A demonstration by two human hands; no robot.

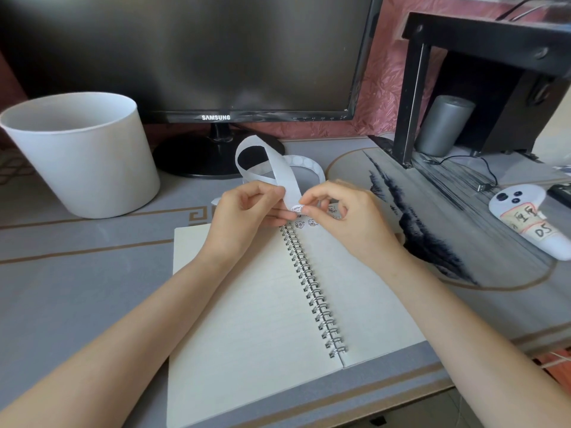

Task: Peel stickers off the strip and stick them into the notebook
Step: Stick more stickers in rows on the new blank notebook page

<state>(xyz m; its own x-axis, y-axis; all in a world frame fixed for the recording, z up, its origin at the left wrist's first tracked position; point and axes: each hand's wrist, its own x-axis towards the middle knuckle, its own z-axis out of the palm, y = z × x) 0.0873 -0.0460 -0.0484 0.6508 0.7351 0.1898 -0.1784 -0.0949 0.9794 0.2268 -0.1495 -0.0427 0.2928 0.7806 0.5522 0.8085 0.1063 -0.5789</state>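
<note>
Two hands over the far end of the open notebook (247,304). Looping white strip (279,171) gripped in the curled left hand (247,208), round sticker (297,207) at its near end pinched between thumb and forefinger of the right hand (346,217). More stickers (312,223) stuck at the right page's far corner.

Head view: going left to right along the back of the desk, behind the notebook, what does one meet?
White pot → monitor → grey cylinder → controller.

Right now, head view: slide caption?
Left hand holds white paper strip; right hand pinches round cartoon sticker above open spiral-bound notebook.
</note>
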